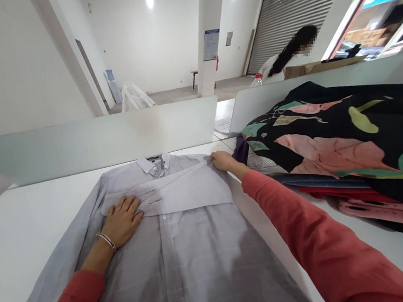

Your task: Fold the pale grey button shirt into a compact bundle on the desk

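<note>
A light grey button-up shirt [138,269] lies front up on the white table, its collar towards the far edge. One sleeve is laid across the chest, with its cuff near my left hand [124,220]. That hand rests flat on the cuff end and the shirt, fingers spread, a bracelet at the wrist. At the shirt's right shoulder, my right hand [222,160] pinches the edge of the folded sleeve. The other sleeve stretches down along the left side of the shirt.
A pile of folded clothes [317,142], a black floral one on top, lies at the right. Low frosted panels [112,137] stand along the table's far edge. Beyond them are a white plastic bag [133,96] and a person [278,62] at the right.
</note>
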{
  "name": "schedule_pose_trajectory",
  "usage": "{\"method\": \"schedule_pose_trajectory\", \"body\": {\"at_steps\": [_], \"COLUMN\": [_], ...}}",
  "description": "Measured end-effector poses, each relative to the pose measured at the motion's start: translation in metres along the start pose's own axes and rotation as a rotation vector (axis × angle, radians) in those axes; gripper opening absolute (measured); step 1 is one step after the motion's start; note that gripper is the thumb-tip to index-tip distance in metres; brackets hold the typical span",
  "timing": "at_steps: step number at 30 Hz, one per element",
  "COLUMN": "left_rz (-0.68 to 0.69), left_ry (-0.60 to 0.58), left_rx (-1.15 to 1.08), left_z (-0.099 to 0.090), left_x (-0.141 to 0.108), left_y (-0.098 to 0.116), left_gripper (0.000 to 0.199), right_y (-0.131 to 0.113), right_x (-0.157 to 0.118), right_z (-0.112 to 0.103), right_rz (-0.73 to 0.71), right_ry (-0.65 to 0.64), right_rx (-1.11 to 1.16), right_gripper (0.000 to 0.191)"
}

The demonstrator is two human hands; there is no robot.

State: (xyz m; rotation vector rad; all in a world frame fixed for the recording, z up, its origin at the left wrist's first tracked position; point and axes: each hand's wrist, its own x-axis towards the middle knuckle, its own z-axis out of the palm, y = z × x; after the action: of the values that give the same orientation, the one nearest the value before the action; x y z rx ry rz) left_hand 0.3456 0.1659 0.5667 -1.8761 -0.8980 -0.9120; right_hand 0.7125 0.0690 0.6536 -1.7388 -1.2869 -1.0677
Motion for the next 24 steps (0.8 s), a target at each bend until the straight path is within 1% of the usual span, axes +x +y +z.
{"method": "schedule_pose_trajectory", "body": {"at_steps": [3,6,7,8,11,12,15,18,20,22,24], "left_rz": [0.000,-0.001,-0.001,-0.002,0.000,0.003,-0.003,-0.006,0.002,0.005,-0.011], "left_ry": [-0.020,-0.012,-0.007,-0.004,-0.015,-0.021,-0.040,-0.036,-0.036,-0.064,-0.094], "left_rx": [-0.010,-0.016,-0.023,-0.033,-0.064,-0.066,-0.051,-0.044,-0.040,-0.042,-0.048], "left_z": [-0.001,0.000,0.000,0.000,0.000,0.000,0.001,0.003,0.002,-0.002,-0.011], "left_x": [0.000,0.001,0.001,0.001,-0.001,-0.002,-0.004,-0.007,-0.008,-0.009,-0.013], "left_y": [0.000,0.000,0.000,0.000,0.002,0.002,0.002,0.001,0.002,0.002,-0.002], "left_gripper": [0.050,0.049,0.048,0.048,0.047,0.047,0.048,0.048,0.048,0.049,0.051], "right_y": [0.002,-0.006,-0.011,-0.018,-0.041,-0.047,-0.056,-0.058,-0.061,-0.065,-0.068], "right_x": [-0.004,-0.014,-0.020,-0.027,-0.058,-0.069,-0.094,-0.101,-0.100,-0.101,-0.108], "right_z": [0.000,-0.003,-0.002,-0.001,0.014,0.022,0.045,0.054,0.050,0.039,0.023], "right_rz": [0.094,0.144,0.123,0.071,-0.179,-0.244,-0.292,-0.290,-0.287,-0.261,-0.242], "right_ry": [0.057,0.112,0.136,0.165,0.228,0.218,0.100,0.020,-0.019,-0.031,0.027], "right_rx": [0.007,0.020,0.028,0.033,0.027,0.016,-0.017,-0.052,-0.066,-0.071,-0.056], "right_gripper": [0.036,0.040,0.041,0.042,0.049,0.052,0.056,0.058,0.059,0.058,0.058]}}
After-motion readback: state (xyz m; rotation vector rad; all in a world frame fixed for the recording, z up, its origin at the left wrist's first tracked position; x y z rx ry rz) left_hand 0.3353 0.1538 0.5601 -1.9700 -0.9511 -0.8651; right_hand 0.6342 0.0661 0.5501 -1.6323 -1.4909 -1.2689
